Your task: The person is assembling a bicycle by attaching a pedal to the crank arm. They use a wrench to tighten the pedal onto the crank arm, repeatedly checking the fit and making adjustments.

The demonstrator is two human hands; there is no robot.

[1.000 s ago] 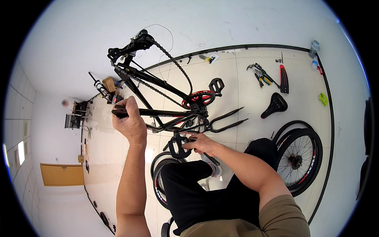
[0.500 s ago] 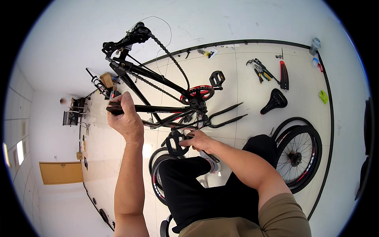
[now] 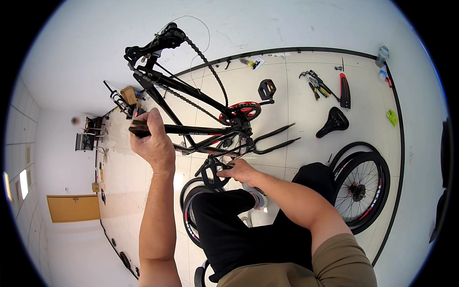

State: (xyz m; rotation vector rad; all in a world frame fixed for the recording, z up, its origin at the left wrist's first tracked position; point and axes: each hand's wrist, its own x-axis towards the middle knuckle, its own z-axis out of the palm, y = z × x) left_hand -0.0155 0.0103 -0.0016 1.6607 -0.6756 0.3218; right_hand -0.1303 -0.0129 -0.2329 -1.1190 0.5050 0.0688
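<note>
A black bicycle frame (image 3: 196,129), with no wheels fitted, is held up tilted in front of me. My left hand (image 3: 154,143) is closed around the end of one of its tubes. My right hand (image 3: 239,171) is closed at the inner edge of the near black pedal (image 3: 210,173); its fingertips are partly hidden. Beyond the frame, the far pedal (image 3: 267,89) sticks out on its crank beside the red and black chainring (image 3: 245,112). The chain (image 3: 208,67) hangs in a loop from the rear derailleur (image 3: 171,36). A fork (image 3: 275,138) points right from behind the frame.
Right on the tiled floor lie a saddle (image 3: 332,122), a red and black mudguard (image 3: 344,91), pliers and a hammer (image 3: 313,83). Wheels (image 3: 362,189) lie by my right knee, and another wheel (image 3: 190,217) by my left. Bottles (image 3: 382,56) stand at the wall.
The far pedal and its crank have swung slightly up and right, and the chainring has turned a little. The frame's rear end has shifted slightly right. Both hands keep their places.
</note>
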